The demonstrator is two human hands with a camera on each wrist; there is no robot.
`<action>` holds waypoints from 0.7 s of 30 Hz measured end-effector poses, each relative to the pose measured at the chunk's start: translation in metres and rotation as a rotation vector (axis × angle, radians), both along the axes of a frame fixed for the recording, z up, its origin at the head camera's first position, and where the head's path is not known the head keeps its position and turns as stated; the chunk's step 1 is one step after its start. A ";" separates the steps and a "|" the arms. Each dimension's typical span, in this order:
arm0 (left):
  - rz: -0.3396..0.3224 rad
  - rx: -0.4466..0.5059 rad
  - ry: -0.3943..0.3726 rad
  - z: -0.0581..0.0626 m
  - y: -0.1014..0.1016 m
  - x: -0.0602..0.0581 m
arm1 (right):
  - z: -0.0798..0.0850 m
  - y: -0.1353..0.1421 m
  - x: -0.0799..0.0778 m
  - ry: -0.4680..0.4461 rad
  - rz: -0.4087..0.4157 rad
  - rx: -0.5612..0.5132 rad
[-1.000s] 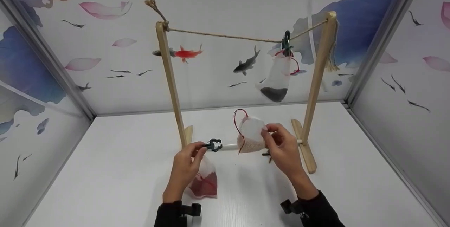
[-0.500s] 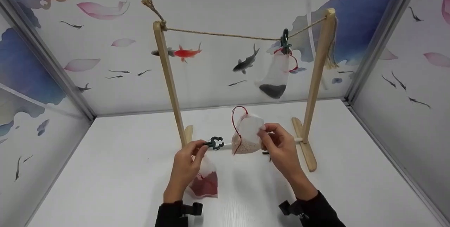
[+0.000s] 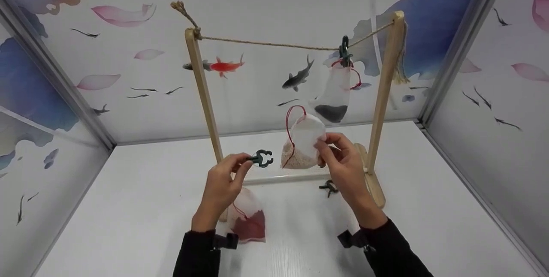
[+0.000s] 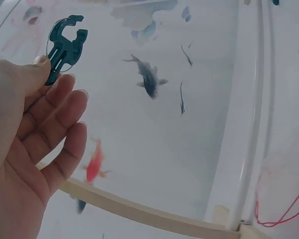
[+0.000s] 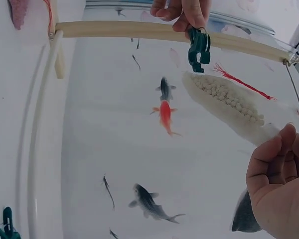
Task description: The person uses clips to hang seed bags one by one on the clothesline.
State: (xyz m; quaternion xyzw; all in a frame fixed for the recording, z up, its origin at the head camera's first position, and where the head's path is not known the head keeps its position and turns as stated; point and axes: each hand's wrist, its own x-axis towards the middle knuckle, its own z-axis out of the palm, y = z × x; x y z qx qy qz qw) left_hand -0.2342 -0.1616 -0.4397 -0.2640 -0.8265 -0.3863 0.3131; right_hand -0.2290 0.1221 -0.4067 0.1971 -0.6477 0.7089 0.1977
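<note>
A dark green spring clip (image 3: 262, 158) is pinched by its handles between the thumb and fingers of my left hand (image 3: 223, 180); its round jaws point right. My right hand (image 3: 343, 163) pinches the right edge of a white mesh drawstring bag (image 3: 303, 140) with pale grains at its bottom and a red cord looping up. The left wrist view shows the clip (image 4: 67, 47) closely, the right wrist view the grain bag (image 5: 229, 102). Clip and bag are apart. Below my left hand, a drawstring bag with dark red contents (image 3: 249, 225) lies on the table.
A wooden frame's left post (image 3: 203, 97) and right post (image 3: 386, 92) carry a rope (image 3: 270, 44). From it, near the right, a clip (image 3: 345, 52) holds a bag with black contents (image 3: 331, 112). Another green clip (image 3: 329, 187) lies on the table by the white crossbar (image 3: 283, 179).
Both hands have risen, lifting the clip and the grain bag above the crossbar towards the rope. The clip lying on the table shows more fully now.
</note>
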 end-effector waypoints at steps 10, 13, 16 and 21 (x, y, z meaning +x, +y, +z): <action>-0.017 0.000 0.068 0.070 0.000 -0.015 | 0.035 -0.004 -0.021 0.091 -0.068 -0.036; -0.043 0.032 0.076 0.093 0.002 -0.019 | 0.045 -0.005 -0.027 0.110 -0.066 -0.050; -0.056 0.029 0.112 0.116 0.006 -0.022 | 0.053 -0.007 -0.033 0.125 -0.080 -0.044; -0.032 -0.032 0.225 0.150 0.016 -0.027 | 0.064 -0.010 -0.043 0.130 -0.099 -0.059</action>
